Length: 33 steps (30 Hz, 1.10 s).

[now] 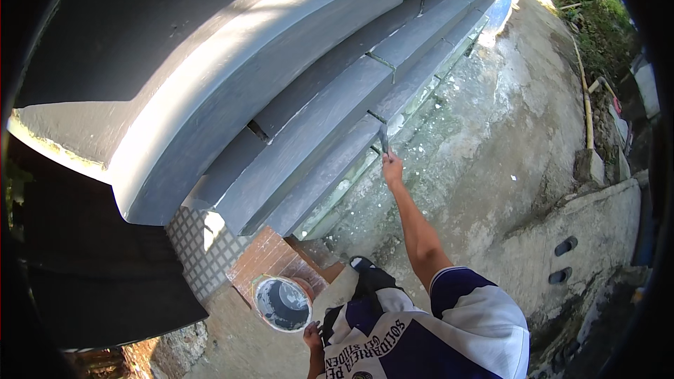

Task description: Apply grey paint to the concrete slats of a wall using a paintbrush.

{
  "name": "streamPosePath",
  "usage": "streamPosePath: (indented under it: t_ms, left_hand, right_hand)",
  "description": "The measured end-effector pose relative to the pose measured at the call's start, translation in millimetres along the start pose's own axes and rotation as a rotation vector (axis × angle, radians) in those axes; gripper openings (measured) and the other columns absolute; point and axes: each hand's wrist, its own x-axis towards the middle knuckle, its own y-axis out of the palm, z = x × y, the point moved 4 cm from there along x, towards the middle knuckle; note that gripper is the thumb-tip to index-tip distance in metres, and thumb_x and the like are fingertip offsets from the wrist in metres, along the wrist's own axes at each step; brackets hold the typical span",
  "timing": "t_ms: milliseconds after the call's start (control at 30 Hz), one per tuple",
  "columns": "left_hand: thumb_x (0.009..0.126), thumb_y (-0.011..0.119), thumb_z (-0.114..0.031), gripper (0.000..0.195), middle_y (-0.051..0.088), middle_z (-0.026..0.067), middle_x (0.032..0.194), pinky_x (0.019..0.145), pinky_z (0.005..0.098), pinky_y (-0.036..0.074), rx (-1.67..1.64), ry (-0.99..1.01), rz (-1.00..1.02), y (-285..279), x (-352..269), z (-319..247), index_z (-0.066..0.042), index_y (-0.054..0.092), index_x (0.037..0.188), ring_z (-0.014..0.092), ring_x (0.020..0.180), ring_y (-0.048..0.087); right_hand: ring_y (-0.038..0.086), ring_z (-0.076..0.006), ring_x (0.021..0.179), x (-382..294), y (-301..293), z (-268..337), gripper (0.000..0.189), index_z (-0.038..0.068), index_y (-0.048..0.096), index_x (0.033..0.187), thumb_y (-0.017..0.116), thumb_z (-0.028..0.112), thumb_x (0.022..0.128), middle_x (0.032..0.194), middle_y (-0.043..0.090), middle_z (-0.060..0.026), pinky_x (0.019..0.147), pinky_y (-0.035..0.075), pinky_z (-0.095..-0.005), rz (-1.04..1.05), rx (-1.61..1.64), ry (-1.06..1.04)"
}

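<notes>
My right hand (392,168) is stretched out and grips the handle of a paintbrush (383,137). The brush head meets the outer edge of the lowest grey band of a stepped, curved concrete structure (321,116), beside a dark notch. Below that band runs a pale greenish strip (337,189) that is not grey. Low in the view, my left hand (313,335) hangs by my side, close to the rim of a bucket (283,302). Grey paint covers the bucket's inside. The left hand's fingers look curled; whether they hold anything is not visible.
The bucket stands at the edge of brown tiles (274,258), beside a grey checkered tiled floor (197,252). Paint flecks dot the rough concrete ground (463,131). To the right are a low concrete wall (574,226) with two holes, a pipe (585,100) and plants (595,26).
</notes>
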Motion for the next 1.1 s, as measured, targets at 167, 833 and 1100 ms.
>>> streamPosePath:
  t_ms: [167, 833, 1100]
  left_hand:
    - [0.087, 0.048, -0.018, 0.029, 0.059, 0.0116, 0.108, 0.068, 0.0337, 0.048, -0.024, -0.008, -0.052, -11, -6, 11, -0.002, 0.049, 0.111, 0.024, 0.089, 0.060]
    - [0.088, 0.048, -0.012, 0.032, 0.059, 0.0083, 0.108, 0.068, 0.0247, 0.046, -0.710, -0.070, -0.467, -99, -33, 77, -0.002, 0.045, 0.118, 0.017, 0.089, 0.060]
    - [0.088, 0.049, -0.016, 0.044, 0.049, 0.0110, 0.121, 0.088, 0.0342, 0.043, -0.976, -0.183, -0.358, -100, 13, 73, 0.001, 0.037, 0.127, 0.022, 0.106, 0.053]
  right_hand:
    - [0.058, -0.0244, 0.085, -204, 89, 40, 0.038, 0.001, 0.044, 0.124, 0.047, 0.010, 0.087, 0.101, 0.059, -0.0231, 0.075, 0.042, -0.0301, 0.090, 0.115, 0.087]
    - [0.058, -0.0376, 0.085, -533, 200, 41, 0.026, -0.002, 0.059, 0.096, 0.055, 0.017, 0.078, 0.082, 0.061, -0.0237, 0.074, 0.046, -0.0414, 1.603, -0.758, -0.424]
    - [0.058, -0.0385, 0.079, -595, 249, -59, 0.021, -0.001, 0.061, 0.084, 0.064, 0.017, 0.073, 0.077, 0.061, -0.0213, 0.072, 0.047, -0.0435, 1.600, -0.925, -0.837]
